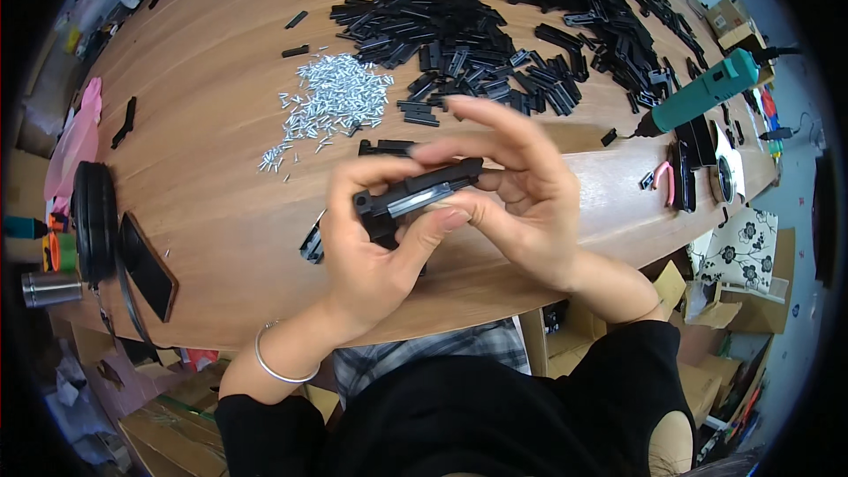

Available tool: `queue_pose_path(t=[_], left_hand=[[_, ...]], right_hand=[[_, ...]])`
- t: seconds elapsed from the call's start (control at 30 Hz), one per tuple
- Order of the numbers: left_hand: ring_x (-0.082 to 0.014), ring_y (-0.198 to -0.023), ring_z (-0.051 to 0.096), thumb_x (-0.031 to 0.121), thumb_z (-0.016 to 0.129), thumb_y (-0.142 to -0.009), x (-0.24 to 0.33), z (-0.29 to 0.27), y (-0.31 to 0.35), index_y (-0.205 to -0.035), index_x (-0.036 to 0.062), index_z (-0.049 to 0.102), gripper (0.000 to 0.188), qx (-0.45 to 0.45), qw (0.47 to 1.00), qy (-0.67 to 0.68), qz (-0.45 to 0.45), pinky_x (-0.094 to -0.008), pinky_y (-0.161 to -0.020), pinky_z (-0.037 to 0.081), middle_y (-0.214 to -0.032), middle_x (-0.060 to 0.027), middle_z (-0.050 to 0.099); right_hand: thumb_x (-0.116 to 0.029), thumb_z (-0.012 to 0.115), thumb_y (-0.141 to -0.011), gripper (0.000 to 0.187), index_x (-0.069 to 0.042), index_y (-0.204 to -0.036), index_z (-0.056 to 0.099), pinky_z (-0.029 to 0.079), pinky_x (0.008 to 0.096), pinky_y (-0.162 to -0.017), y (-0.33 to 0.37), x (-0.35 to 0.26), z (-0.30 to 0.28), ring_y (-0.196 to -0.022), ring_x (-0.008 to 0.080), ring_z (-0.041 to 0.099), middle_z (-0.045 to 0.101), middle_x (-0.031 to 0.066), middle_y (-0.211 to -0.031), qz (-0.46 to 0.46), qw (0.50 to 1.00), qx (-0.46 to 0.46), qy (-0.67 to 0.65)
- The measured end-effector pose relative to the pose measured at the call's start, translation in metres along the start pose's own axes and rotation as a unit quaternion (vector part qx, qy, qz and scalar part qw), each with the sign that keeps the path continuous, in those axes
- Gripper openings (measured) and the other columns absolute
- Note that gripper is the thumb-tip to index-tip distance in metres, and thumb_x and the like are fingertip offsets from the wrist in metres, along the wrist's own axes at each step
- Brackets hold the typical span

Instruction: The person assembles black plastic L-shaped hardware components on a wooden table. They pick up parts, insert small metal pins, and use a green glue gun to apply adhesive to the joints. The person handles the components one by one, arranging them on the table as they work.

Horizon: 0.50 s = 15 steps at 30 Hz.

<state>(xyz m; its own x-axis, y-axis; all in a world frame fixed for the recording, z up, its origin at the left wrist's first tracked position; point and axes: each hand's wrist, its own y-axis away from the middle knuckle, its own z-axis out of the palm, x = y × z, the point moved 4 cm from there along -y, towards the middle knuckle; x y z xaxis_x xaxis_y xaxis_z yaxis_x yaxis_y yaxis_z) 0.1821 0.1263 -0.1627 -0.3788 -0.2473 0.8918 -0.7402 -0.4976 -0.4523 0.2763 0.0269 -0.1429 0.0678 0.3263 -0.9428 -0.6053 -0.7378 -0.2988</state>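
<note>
Both of my hands are raised over the near middle of the table. A long black plastic part with a silver metal strip (420, 198) lies across them, slightly tilted. My left hand (375, 247) grips its left end, thumb in front and fingers behind. At the other end, my right hand (534, 203) holds it between thumb and fingers, its index finger lifted and blurred. Behind my hands another black part (386, 147) lies on the table. A black and silver piece (313, 243) shows partly beside my left hand.
Small silver screws (340, 97) form a heap beyond my hands. Large piles of black parts (459, 26) spread behind it. A teal electric screwdriver (707, 93) and pink-handled pliers (662, 174) are at right. A phone (147, 265) and black case (94, 221) lie left.
</note>
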Motion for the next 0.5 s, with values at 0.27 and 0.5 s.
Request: queue_pose_path(t=[0.27,0.5], left_hand=[[-0.0076,-0.073,0.059,0.020,0.076,-0.075,0.004,-0.005,0.001,-0.112,-0.0037,0.053,0.049,-0.002,1.000,-0.019,-0.001,-0.0183,-0.063,0.046,-0.091,-0.0105,0.064],[-0.0060,-0.068,0.056,0.017,0.075,-0.076,0.005,-0.006,0.005,-0.108,-0.0021,0.058,0.041,0.051,0.998,-0.016,0.046,-0.0176,-0.059,0.044,-0.085,-0.0071,0.065]], right_hand=[[-0.003,0.070,-0.071,0.022,-0.001,-0.093,0.068,0.050,0.0326,-0.078,-0.004,-0.010,0.000,-0.092,0.0247,0.064,0.067,0.0119,-0.095,-0.158,0.956,-0.071,0.237],[-0.001,0.068,-0.072,0.018,0.001,-0.090,0.068,0.050,0.0327,-0.078,0.002,-0.016,0.008,-0.087,0.0255,0.065,0.068,0.0131,-0.091,-0.168,0.953,-0.035,0.251]])
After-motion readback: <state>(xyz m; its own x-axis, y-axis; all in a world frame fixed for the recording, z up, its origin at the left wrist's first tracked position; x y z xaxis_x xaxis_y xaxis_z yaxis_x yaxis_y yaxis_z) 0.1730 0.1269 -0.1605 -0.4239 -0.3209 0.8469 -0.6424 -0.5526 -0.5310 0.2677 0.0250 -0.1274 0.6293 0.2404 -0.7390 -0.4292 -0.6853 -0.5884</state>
